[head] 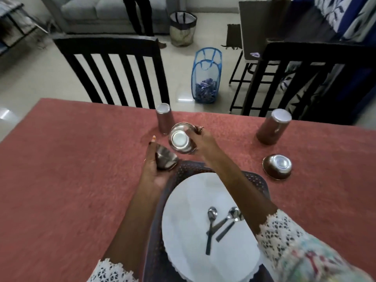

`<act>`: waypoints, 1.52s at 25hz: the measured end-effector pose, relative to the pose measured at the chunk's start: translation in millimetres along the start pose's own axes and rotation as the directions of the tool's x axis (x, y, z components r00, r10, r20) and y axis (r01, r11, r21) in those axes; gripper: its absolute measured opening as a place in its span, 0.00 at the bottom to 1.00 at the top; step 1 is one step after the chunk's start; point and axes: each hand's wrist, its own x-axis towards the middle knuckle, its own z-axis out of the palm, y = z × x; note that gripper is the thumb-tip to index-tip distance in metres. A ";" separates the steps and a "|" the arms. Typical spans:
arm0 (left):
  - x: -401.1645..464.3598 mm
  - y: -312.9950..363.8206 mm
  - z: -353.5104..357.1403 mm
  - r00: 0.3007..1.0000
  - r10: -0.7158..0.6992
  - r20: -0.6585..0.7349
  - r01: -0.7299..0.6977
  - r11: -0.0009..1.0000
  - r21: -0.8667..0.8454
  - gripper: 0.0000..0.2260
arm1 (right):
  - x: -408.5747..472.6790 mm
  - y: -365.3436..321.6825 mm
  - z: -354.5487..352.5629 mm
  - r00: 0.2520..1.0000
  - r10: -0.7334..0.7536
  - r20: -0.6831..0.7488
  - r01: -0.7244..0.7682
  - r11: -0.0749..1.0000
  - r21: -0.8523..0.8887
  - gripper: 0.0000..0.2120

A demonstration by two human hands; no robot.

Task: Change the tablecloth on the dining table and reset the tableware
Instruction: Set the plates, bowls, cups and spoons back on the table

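Note:
A reddish tablecloth [71, 169] covers the dining table. My left hand [156, 165] cups a small steel bowl [165, 159] above the cloth. My right hand [200, 140] grips another steel bowl [180, 139], upside down, just beyond the left one. A white plate [193, 200] with three spoons [221, 222] lies on a dark perforated tray [258, 182] close to me. Two upturned steel tumblers stand at the far side, one [163, 117] by my hands and one [273, 127] to the right. A third steel bowl [277, 165] sits inverted on the cloth at right.
Two dark wooden chairs [114, 72] [305, 78] stand at the table's far edge. Between them on the floor is a blue mesh hamper [205, 78] with blue cloth inside. A wastebasket [183, 27], a sofa and a person's legs [140, 15] lie beyond.

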 end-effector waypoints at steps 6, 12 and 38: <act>-17.9 28.8 -71.6 0.970 0.091 -0.223 -0.074 0.994 0.082 0.11 | 79.0 39.6 60.4 0.994 0.105 0.041 -0.072 0.871 -0.485 0.25; -34.6 34.7 -110.3 0.955 0.048 -0.294 -0.024 0.996 0.086 0.20 | 98.9 79.2 59.3 0.994 -0.079 -0.081 -0.043 0.399 -0.916 0.25; -186.9 40.5 -243.0 0.914 0.090 -0.396 0.216 0.717 0.662 0.41 | -237.8 238.8 205.1 0.988 0.149 0.047 -0.068 0.680 -0.730 0.18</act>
